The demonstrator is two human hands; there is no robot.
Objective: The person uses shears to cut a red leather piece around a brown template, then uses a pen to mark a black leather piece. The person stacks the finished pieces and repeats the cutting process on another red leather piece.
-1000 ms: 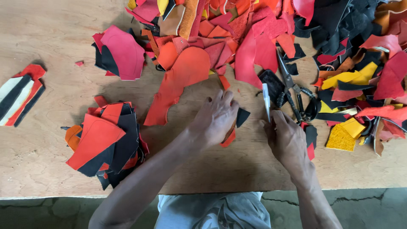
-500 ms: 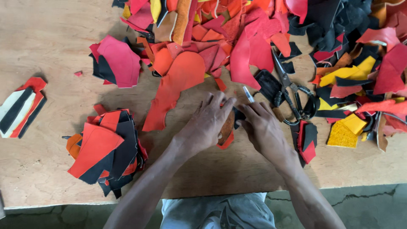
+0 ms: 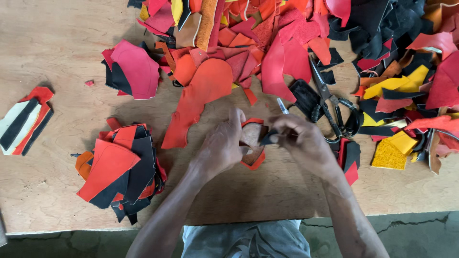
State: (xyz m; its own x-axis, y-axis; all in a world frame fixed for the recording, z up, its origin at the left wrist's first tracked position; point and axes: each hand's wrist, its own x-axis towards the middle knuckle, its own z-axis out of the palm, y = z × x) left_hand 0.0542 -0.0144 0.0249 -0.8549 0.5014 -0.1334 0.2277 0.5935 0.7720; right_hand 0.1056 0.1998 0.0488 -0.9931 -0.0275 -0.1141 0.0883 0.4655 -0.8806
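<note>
Pinched between both hands (image 3: pixel 224 148): stiff, red-edged leather scrap (image 3: pixel 252 143).

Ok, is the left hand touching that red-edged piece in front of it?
Touching. The head view shows the left hand with its fingers pressed on the red-edged leather piece, no gap between them.

This is a leather-cutting workshop. My bare wooden workbench (image 3: pixel 57 43) carries a great heap of red, orange, black and yellow offcuts (image 3: pixel 296 43) along its far side. Heavy black shears (image 3: pixel 334 107) lie at the heap's near edge, and a sorted stack of cut pieces (image 3: pixel 119 167) sits left of them.
</note>
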